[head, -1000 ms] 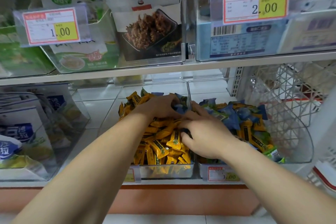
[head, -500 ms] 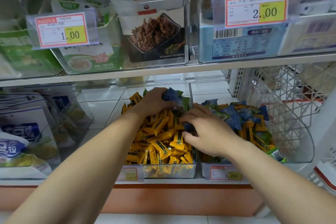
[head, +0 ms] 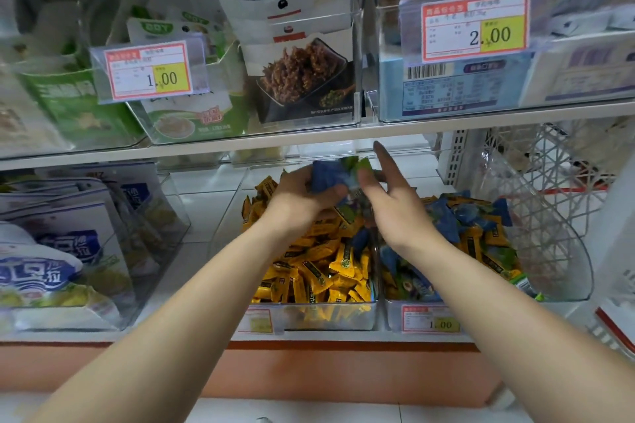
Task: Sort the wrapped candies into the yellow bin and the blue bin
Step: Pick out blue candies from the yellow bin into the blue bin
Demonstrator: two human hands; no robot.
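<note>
Here, at the far left of the lower shelf (head: pixel 202 213), blue-and-white snack pouches (head: pixel 51 268) are standing in a clear case, playing no part in the sorting. Next along, the clear plastic bin heaped with yellow wrapped candies (head: pixel 319 271), the yellow bin (head: pixel 326 317), is sitting at the shelf's front edge, with at least one blue stray (head: pixel 359 240) showing near its right wall. Above the back of that bin the left hand (head: pixel 299 195) is hovering, its fingers (head: pixel 326 197) curling tightly round a bunch of blue wrapped candies (head: pixel 330 175) lifted clear of the heap. Just to the right, the right hand (head: pixel 398 206) is reaching in to meet it, fingers stretching out straight and spread, forefinger pointing toward the upper shelf, thumb touching the edge of the bunch, gripping nothing that I can make out. Further right, just beside the yellow bin, the clear plastic bin holding mostly blue wrappers, the blue bin (head: pixel 391 316), is carrying a mix, with yellow pieces (head: pixel 474 244) lying among the blue. A white wire basket (head: pixel 549 189) is standing at the far right. By my reading, blue strays are being pulled out of the yellow side; the next move is calling for carrying the bunch rightward over the divide and opening the fingers above the blue bin, without letting loose wrappers drop back.
</note>
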